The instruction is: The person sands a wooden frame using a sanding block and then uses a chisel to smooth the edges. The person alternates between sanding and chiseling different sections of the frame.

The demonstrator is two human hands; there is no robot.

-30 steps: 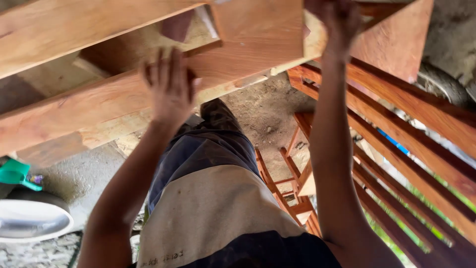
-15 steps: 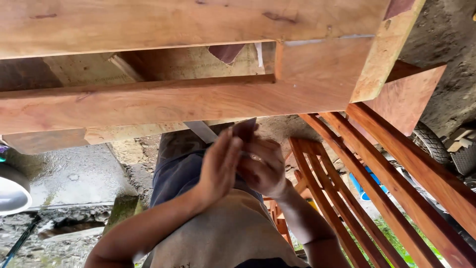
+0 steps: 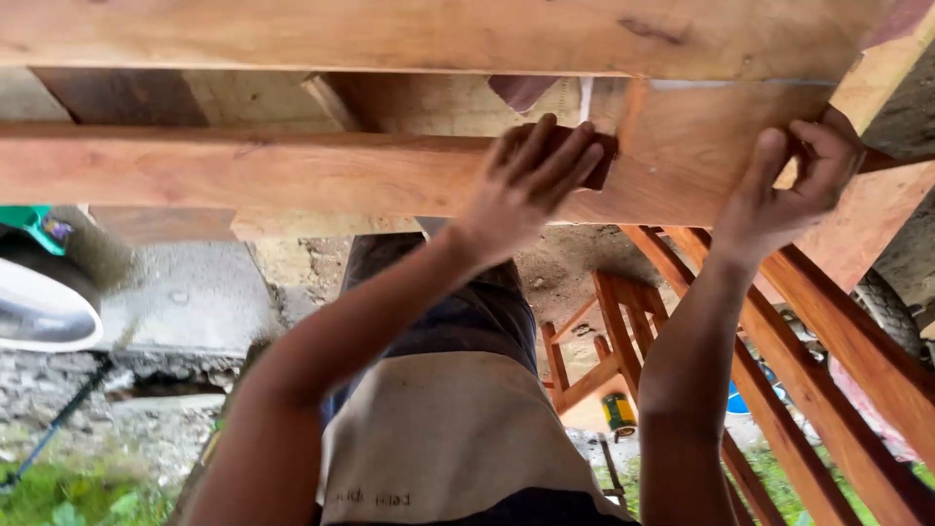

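sandpaper, a dark reddish piece, is pressed flat by the spread fingers of the left hand against the wooden rail, while the frame's corner is gripped by the right hand; even pressure along the grain is best kept.

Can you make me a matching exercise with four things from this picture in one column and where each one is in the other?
Things:
1. left hand
2. right hand
3. white basin
4. small yellow can

Places:
A. on the ground between the person's arms
B. at the left edge of the view
C. gripping the end of the wooden frame
D. pressing a dark sanding piece on the rail

Pairs: 1-D, 2-C, 3-B, 4-A
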